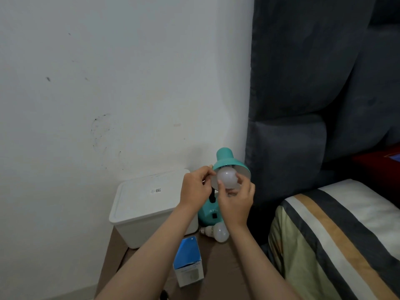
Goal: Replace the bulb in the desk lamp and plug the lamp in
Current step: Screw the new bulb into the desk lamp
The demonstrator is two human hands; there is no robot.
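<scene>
Bulb being seated in teal desk lamp; plug-in not yet done.
Right hand gripped the frosted bulb inside the shade; left hand pinched the shade rim. Probably threading in; next move needs turning until snug. Socket, cord and plug hidden. Spare bulb lay beside the base.
</scene>
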